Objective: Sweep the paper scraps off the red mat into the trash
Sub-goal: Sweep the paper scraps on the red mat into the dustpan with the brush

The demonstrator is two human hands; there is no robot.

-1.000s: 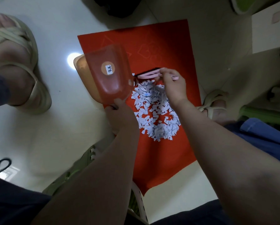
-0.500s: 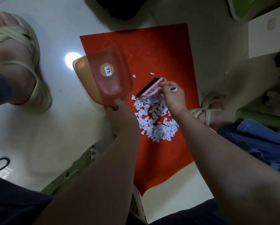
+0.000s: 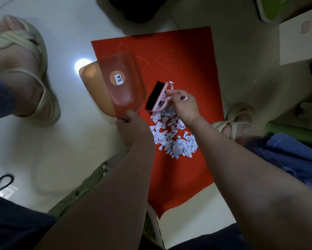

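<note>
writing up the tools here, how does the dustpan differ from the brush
Colour: the dustpan is translucent orange with a round sticker; the brush is pink with black bristles. Size: the dustpan is broad, the brush much smaller. Grip: the left hand holds the dustpan by its handle at the left edge of the red mat; the right hand pinches the brush at the far end of the paper scraps. Both are hand-held.

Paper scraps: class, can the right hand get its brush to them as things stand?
Probably yes: the right hand holds the brush at the far edge of the paper scraps, and nothing lies between them.
</note>
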